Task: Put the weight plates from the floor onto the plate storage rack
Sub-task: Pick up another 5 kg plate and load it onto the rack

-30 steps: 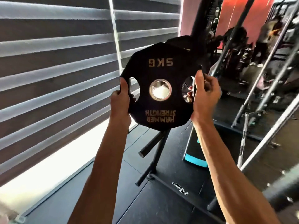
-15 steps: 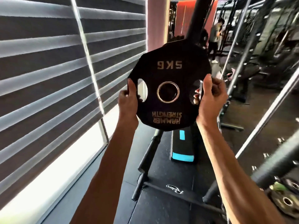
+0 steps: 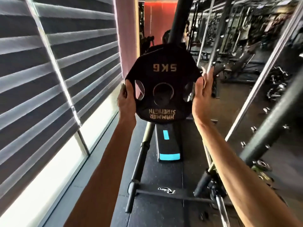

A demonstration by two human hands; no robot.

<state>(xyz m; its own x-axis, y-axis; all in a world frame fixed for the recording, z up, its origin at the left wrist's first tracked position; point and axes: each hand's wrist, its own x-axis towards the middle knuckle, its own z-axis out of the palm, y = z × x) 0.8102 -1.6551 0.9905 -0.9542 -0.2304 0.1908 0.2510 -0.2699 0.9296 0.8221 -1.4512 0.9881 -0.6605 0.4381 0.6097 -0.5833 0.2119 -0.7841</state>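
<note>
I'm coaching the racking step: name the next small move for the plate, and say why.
Probably push the plate straight forward onto the rack peg. Its centre hole looks dark, as if lined up with something behind. The left hand grips the edge; the right hand is flat against the other edge, fingers open.

Gym, free-weights area: I stand on black rubber floor tiles, facing a black steel plate rack with its floor crossbar and a padded bench with teal trim behind it. Steel uprights and bars fill the right side, loose plates lie near their feet, more machines stand blurred beyond. Striped roller blinds cover the left-hand windows; I hold a plate marked 5KG, HAMMER STRENGTH.
</note>
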